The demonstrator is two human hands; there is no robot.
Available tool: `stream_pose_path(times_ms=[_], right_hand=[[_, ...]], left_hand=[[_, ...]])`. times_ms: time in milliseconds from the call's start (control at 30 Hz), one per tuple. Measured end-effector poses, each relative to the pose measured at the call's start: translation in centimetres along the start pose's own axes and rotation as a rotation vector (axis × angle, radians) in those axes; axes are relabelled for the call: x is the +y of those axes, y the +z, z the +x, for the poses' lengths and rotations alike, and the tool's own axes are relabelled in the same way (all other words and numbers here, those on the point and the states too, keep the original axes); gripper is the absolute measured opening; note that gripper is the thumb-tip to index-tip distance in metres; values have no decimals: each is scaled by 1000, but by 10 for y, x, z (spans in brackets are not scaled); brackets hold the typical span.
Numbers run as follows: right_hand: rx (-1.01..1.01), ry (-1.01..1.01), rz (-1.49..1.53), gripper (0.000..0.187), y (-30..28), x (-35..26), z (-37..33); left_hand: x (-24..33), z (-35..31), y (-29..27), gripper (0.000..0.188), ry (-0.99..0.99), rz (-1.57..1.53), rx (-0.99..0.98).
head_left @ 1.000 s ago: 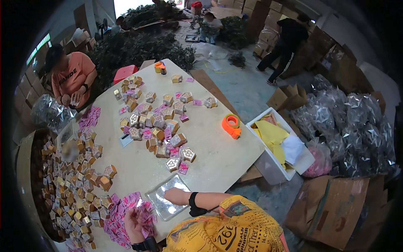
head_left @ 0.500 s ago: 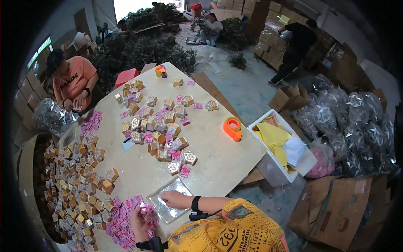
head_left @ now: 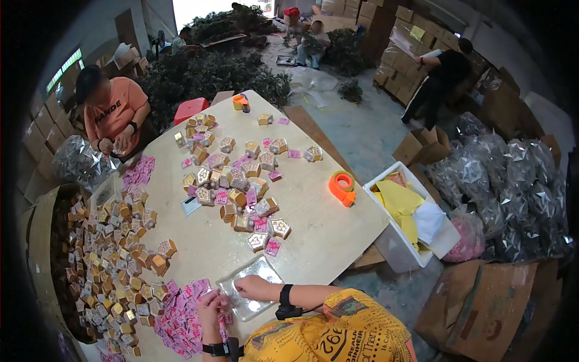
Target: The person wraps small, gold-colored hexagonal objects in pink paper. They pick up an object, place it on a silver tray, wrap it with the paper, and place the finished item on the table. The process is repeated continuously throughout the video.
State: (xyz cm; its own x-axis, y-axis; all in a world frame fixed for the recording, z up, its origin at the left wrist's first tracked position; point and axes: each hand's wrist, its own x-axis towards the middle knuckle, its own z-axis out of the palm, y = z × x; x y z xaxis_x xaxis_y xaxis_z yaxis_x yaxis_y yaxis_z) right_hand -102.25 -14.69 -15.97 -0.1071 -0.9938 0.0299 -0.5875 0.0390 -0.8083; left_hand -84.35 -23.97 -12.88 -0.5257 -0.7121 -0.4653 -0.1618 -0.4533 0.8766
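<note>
My right hand (head_left: pixel 253 288) is over a shallow, clear rectangular tray (head_left: pixel 250 309), its fingers drawn together at the tips. Whatever they pinch, if anything, is too small to see. Close by on the left, my left hand (head_left: pixel 209 306) is raised at the tray's left edge with thumb and fingers pressed together; what is between them is not clear. Beneath and beside it spreads a heap of small pink printed packets (head_left: pixel 178 317). Farther left lies a large pile of small gold and silvery faceted boxes (head_left: pixel 123 262).
More boxes (head_left: pixel 238 181) and pink packets are scattered mid-table. An orange tape dispenser (head_left: pixel 342 188) lies near the right edge, beside a white foam bin (head_left: pixel 392 250) with yellow cloth. A co-worker (head_left: pixel 117 111) handles something at the far left; others are behind. Cardboard (head_left: pixel 488 308) lies lower right.
My left hand has lifted from the pink packets toward my right hand, which stays over the tray. The whole view has shifted slightly.
</note>
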Motion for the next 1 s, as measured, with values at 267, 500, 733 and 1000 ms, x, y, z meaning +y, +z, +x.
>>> stream_pose_path(times_ms=[267,500,733,1000], right_hand=[[-16,87,279,19,-2,-15,7],[19,152,403,18,14,-8,13],[-88,266,689,13,15,-8,15],[-95,296,765,10,14,-13,12]], left_hand=[[-12,-3,17,19,94,421,16],[3,-12,28,16,63,310,106],[-17,-2,16,8,209,303,131],[-13,-3,18,6,183,341,121]])
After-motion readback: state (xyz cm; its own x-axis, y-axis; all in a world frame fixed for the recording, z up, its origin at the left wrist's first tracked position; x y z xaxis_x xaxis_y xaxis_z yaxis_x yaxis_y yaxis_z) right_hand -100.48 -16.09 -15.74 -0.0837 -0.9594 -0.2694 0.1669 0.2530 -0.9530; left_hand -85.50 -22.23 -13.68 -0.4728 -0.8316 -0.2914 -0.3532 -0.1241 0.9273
